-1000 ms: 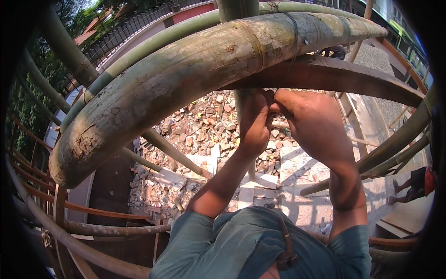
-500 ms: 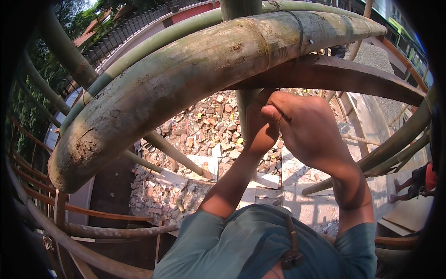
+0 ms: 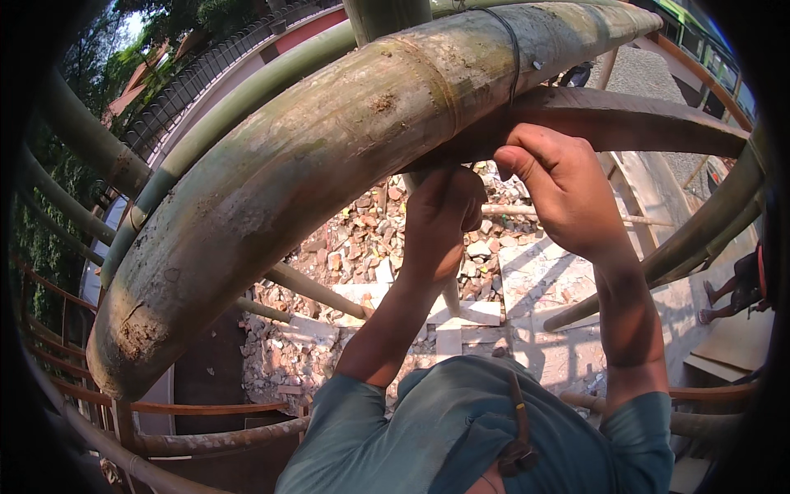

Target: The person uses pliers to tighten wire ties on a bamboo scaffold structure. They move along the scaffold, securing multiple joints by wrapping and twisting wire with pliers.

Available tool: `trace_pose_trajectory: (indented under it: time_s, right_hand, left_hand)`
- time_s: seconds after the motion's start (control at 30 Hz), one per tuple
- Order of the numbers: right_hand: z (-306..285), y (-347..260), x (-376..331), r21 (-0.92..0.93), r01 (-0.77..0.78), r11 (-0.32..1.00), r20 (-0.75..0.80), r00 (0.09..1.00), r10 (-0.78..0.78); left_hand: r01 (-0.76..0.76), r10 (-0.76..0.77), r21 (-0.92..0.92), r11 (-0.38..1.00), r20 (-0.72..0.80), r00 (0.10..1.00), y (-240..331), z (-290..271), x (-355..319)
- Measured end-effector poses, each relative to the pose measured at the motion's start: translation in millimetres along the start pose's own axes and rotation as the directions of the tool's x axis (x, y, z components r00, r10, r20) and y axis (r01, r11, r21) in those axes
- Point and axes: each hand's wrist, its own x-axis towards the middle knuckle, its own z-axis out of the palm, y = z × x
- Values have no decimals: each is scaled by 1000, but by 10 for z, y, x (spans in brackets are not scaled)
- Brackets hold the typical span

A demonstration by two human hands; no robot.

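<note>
A thick, weathered bamboo pole [image 3: 313,165] slants across in front of me, with a dark tie [image 3: 512,49] looped round it toward its far right end. Beneath it runs a dark brown wooden beam [image 3: 634,119]. My left hand [image 3: 444,206] is closed just under the bamboo, beside an upright pole; its fingertips are mostly hidden. Close to the beam's lower edge, my right hand [image 3: 561,185] is pinched, thumb against the bent fingers. Whatever either hand holds is too thin or too hidden to make out. A wooden-handled tool like a hammer [image 3: 518,428] hangs at my shirt.
Far below lie broken bricks and rubble [image 3: 362,239] and pale boards [image 3: 535,280]. More bamboo poles [image 3: 683,255] cross at the right, and a curved rail [image 3: 156,469] passes at lower left. A person's legs [image 3: 724,292] show at the right edge.
My hands have come apart from being together under the beam. The left has gone slightly left and down, and the right a little up. The view has shifted slightly.
</note>
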Motion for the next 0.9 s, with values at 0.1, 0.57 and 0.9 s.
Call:
trace_pose_trajectory:
  time_s: [0.1,0.57,0.9]
  right_hand:
    - [82,63,-17,-215,231,949,-147,953,-265]
    - [1168,52,-173,23,102,994,-710,702,-56]
    - [1361,-173,-176,179,-15,984,-600,791,121]
  left_hand:
    - [165,-158,-118,979,63,985,193,13,-102]
    - [425,-428,-835,349,262,865,636,623,-290]
    - [72,-76,-447,891,10,997,-26,956,63]
